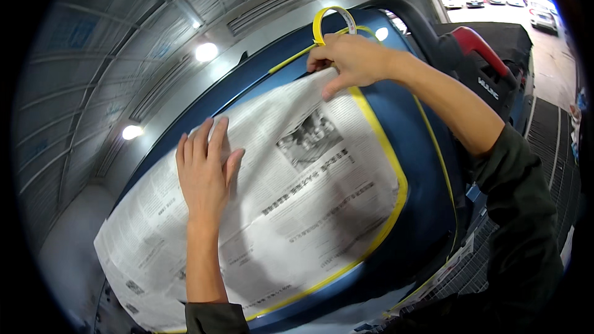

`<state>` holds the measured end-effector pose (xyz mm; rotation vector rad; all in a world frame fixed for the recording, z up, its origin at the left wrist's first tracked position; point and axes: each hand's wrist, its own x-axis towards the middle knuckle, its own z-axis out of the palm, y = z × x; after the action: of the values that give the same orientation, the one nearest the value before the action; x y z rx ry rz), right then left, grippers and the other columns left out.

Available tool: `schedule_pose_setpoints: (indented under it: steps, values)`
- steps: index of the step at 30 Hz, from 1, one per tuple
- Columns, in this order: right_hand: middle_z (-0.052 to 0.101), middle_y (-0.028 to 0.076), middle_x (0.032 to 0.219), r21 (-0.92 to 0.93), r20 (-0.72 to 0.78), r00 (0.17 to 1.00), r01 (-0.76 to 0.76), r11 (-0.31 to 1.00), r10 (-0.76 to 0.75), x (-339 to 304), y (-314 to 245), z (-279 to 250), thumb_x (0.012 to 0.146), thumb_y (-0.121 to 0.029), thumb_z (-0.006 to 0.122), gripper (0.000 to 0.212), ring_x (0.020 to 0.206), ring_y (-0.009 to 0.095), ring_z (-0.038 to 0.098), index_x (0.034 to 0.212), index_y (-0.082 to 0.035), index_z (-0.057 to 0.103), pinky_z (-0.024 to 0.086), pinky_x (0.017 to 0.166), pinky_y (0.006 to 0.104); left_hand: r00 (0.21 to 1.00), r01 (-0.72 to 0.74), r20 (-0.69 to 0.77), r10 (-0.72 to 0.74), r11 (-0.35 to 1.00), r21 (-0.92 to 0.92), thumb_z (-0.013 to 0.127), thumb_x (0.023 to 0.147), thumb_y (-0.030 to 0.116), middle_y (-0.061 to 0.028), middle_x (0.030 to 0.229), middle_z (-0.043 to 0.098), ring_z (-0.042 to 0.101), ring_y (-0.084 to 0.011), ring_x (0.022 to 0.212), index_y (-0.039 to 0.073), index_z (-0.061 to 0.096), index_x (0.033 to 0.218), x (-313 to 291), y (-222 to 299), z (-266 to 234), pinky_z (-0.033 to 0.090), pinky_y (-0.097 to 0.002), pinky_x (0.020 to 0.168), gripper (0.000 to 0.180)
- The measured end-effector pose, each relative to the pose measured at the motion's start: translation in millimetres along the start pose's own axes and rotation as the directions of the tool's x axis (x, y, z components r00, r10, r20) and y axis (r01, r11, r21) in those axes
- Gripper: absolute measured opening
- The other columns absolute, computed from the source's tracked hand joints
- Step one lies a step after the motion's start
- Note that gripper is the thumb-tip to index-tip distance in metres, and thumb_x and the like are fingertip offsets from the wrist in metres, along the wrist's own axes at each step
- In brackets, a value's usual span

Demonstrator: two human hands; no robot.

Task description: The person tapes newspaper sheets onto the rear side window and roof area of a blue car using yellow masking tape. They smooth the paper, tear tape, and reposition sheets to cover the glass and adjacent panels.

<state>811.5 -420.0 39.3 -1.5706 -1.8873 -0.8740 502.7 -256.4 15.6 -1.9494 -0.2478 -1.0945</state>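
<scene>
A sheet of newspaper (291,210) covers the window area of a blue vehicle panel (427,173). Yellow masking tape (385,142) runs along the sheet's right and lower edges. My left hand (207,164) lies flat on the paper's left half, fingers stretched toward its upper edge. At the upper right corner of the sheet, my right hand (359,59) bends its fingers over the edge, thumb on the paper. A roll of yellow masking tape (318,25) rises behind the right hand, which holds it; its lower part is hidden by the fingers.
More yellow tape (436,142) lines the panel's right side. A black and red part (479,49) stands at the upper right, above dark floor grating (550,148). Ceiling lamps (206,52) glow overhead. Parked cars (541,15) show outside the opening.
</scene>
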Motion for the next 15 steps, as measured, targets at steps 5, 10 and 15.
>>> schedule_pose_setpoints:
  steps: [5,10,15]
  values:
    - [0.063,0.007,0.106,0.155,-0.145,0.989,0.048,0.987,-0.025,-24,23,15,0.074,-0.031,0.081,0.050,0.099,0.023,0.054,0.117,-0.010,0.065,0.045,0.086,0.0343,1.000,0.009,0.000,-0.009,1.000,-0.003,0.067,0.089,0.033,-0.0086,0.105,0.060,0.055,-0.0250,0.097,0.011,0.061,0.122,4,-4,-3,0.043,-0.0370,0.085,0.040]
    - [0.063,0.006,0.107,0.132,-0.081,0.996,-0.023,0.991,0.034,-27,24,22,0.084,-0.039,0.071,0.050,0.097,0.024,0.053,0.123,-0.009,0.065,0.044,0.086,0.0372,0.987,0.113,0.137,-0.083,0.967,-0.226,0.066,0.089,0.033,-0.0091,0.076,0.062,0.057,-0.0242,0.066,0.007,0.066,0.095,13,-3,-11,0.044,-0.0361,0.063,0.027]
    - [0.062,0.008,0.107,-0.149,-0.251,0.963,0.059,0.987,-0.095,-19,24,37,0.086,-0.040,0.068,0.045,0.100,0.028,0.054,0.119,-0.009,0.065,0.044,0.089,0.0398,0.830,0.438,0.464,-0.309,0.876,-0.200,0.057,0.093,0.045,-0.0126,0.064,0.061,0.058,-0.0290,0.056,0.003,0.066,0.081,22,-14,-8,0.044,-0.0388,0.057,0.045]
